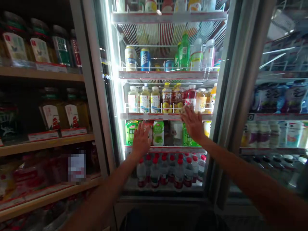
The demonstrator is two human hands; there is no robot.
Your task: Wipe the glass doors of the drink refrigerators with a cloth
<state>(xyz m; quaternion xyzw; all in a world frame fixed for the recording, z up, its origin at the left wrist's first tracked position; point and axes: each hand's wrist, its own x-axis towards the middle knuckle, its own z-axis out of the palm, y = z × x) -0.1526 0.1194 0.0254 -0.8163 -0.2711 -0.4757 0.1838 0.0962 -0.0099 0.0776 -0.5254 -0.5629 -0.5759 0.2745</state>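
Both arms reach toward a lit drinks cooler. My left hand [141, 139] is raised in front of the lower cartons, fingers apart and holding nothing, just left of a green-and-white bottle [158, 133]. Higher and to the right, my right hand [193, 124] is spread before the shelf edge, below a red-labelled bottle [190, 95]. It holds nothing that I can see. Whether either hand touches the cooler front cannot be made out. Brown-labelled bottles with yellow caps [166, 98] stand on the shelf above and between the hands.
Red-capped bottles [164, 170] crowd the cooler's bottom. A blue can [145, 60] and a green bottle [184, 52] stand higher up. Wooden shelves [43, 73] with bottles are at left. A metal door frame [243, 96] separates another stocked cooler at right.
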